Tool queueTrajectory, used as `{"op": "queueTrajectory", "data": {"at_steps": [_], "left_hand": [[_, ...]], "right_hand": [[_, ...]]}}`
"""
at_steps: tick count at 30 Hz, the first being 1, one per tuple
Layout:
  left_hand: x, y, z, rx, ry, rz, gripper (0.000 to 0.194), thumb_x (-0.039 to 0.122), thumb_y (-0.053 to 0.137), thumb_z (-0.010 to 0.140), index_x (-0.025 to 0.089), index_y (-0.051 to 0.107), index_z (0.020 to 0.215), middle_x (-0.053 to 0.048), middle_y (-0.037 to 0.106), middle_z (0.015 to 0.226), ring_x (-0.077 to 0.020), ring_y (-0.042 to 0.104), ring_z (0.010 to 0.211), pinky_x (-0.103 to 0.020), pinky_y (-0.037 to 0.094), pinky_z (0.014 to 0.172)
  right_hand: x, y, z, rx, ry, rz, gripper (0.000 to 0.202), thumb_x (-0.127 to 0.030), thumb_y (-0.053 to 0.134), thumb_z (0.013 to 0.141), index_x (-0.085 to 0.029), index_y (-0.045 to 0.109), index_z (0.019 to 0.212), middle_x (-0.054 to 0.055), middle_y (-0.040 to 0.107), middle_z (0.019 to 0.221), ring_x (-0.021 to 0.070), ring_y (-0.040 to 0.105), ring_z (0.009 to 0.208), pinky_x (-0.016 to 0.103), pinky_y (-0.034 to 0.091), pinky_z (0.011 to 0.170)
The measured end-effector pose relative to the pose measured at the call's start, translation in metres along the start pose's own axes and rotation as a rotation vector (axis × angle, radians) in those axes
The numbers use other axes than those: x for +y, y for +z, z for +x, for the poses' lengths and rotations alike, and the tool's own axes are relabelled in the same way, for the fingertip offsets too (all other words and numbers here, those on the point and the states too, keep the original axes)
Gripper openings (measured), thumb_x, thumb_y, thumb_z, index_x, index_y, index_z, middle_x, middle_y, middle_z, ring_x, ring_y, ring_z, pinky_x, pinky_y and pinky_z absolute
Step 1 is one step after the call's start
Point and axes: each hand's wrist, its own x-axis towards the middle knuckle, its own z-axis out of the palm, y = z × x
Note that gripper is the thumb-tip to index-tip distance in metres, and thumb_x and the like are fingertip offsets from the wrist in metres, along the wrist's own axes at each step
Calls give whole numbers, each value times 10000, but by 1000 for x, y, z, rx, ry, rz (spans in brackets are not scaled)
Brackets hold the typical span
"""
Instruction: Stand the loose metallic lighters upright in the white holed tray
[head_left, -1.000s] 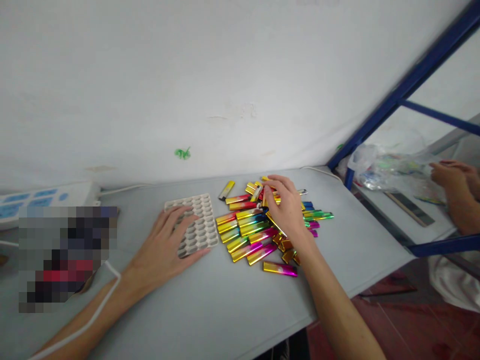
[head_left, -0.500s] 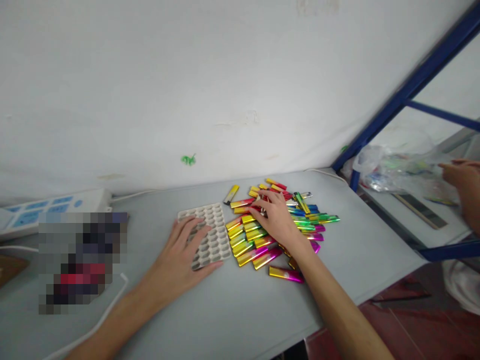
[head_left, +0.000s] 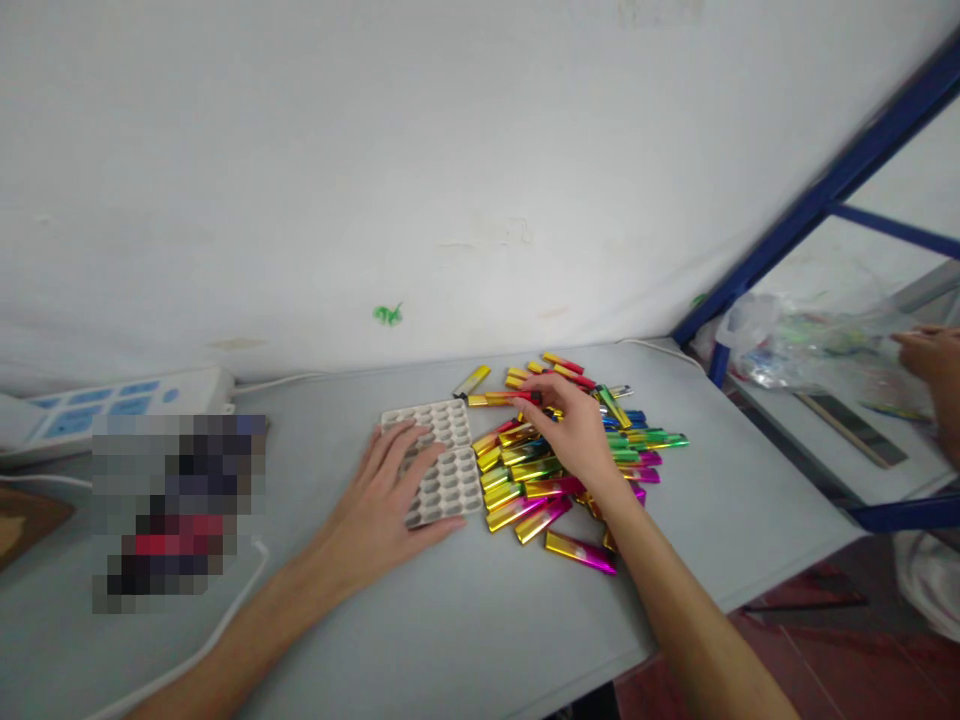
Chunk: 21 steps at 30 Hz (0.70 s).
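Right hand: the hand (head_left: 571, 425) is bent over the left part of the pile, thumb and fingertips brought to a gold-and-red piece (head_left: 491, 399) – whether that piece is gripped cannot be told.
Left hand: the fingers of this hand (head_left: 394, 495) are spread apart and laid on the tray, the thumb being set along its near edge.
Tray: the pale tray (head_left: 450, 490), rows of oval cells shown on it, is placed flat just left of the pile.
Pile: the slim shiny pieces (head_left: 529, 453) are heaped partly under the right hand, with gold, red, green, blue and magenta seen.
Edge pieces: a yellow piece (head_left: 474, 379) is seen just beside the tray's far right corner, a gold-and-magenta one (head_left: 581, 552) at the pile's near side.
Bench: all of these are carried by the grey bench (head_left: 517, 625); at its left lie a blue-panelled white block (head_left: 112, 403) and a pixelated patch.
Right side: beyond a blue frame (head_left: 787, 225), plastic bags (head_left: 754, 325) and another person's hand (head_left: 934, 355) are seen.
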Motion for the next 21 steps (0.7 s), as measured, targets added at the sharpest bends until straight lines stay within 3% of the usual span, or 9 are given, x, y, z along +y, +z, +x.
{"op": "queueTrajectory", "data": {"at_steps": [4,8,11,14,17,19,21], "left_hand": [[2,-4,-2,0,-3,25,735,582,744,984,254,510,1598,-203,514,1613,-450,461,1529,-710,409,1289],[4,-11,-6,9,9,38,775,517,724,982,251,450,1656,-217,479,1651,-464,421,1576,-739,363,1309],[0,-18,-10,-14,37,53,809,468,734,966,251,423,1681,-223,439,1697,-474,389,1614,-752,339,1319],[-5,-18,-14,-15,23,49,789,463,742,964,263,446,1668,-212,395,1741,-482,360,1639,-742,375,1310],[-8,-15,-15,4,-17,27,696,480,737,992,270,505,1614,-202,392,1743,-470,343,1658,-694,430,1300],[-9,-13,-15,0,-18,17,647,480,725,1012,267,523,1589,-203,400,1738,-460,335,1668,-669,447,1301],[-8,-12,-15,-7,-7,9,624,474,720,1021,253,532,1574,-214,408,1732,-457,343,1667,-663,452,1301]], "right_hand": [[-9,8,-1,30,215,378,393,-488,905,838,-237,781,1114,61,814,1107,239,747,996,377,618,883],[-20,15,-3,6,370,574,405,-554,944,776,-240,756,950,32,794,977,228,739,941,371,613,867],[-28,19,-5,-29,426,684,507,-650,938,735,-253,688,926,32,791,971,223,745,882,351,614,769],[-34,23,-8,-148,433,745,556,-720,868,786,-284,581,977,-4,758,920,181,696,688,323,579,627],[-41,27,-11,-243,433,763,517,-711,800,872,-302,508,994,-83,636,755,105,478,470,238,393,459],[-45,29,-14,-235,447,745,515,-709,796,880,-296,506,980,-121,495,661,77,297,436,208,229,423],[-46,31,-15,-207,461,676,538,-744,782,867,-274,526,912,-127,367,616,76,212,467,215,151,436]]}}
